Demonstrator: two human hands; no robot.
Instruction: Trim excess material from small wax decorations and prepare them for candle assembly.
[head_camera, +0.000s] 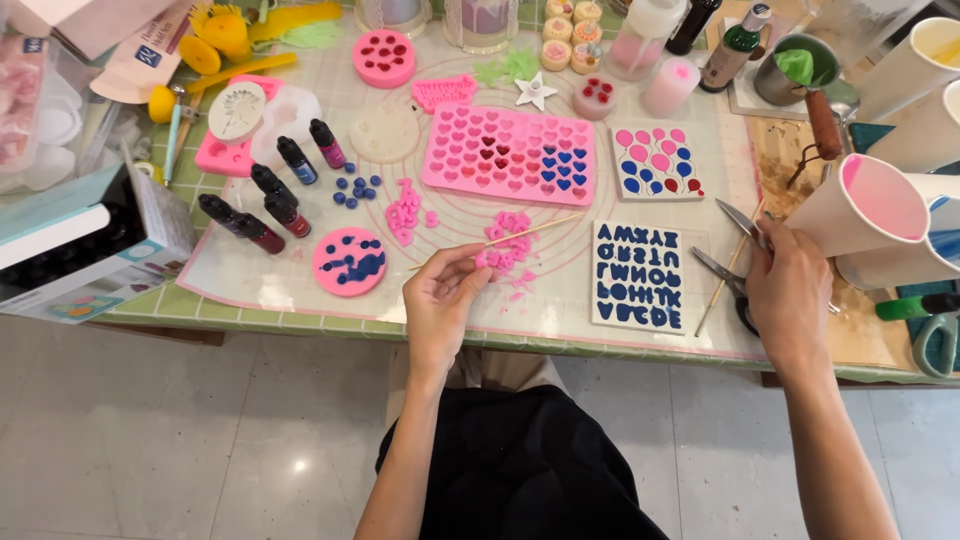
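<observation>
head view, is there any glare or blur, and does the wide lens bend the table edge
In the head view, light is even and soft with faint shadows; one small bright glare spot sits on the floor tile. The left hand holding the wooden stick and the right hand at the scissors look sharp. The table edge bows slightly, and things at the corners look stretched.

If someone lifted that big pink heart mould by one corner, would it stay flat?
Probably not. The pink heart mould looks thin and rubbery, so it would likely sag. Many cavities hold red and blue fill, so tilting might spill or pop pieces. It seems light and grippy rather than slippery.
</observation>
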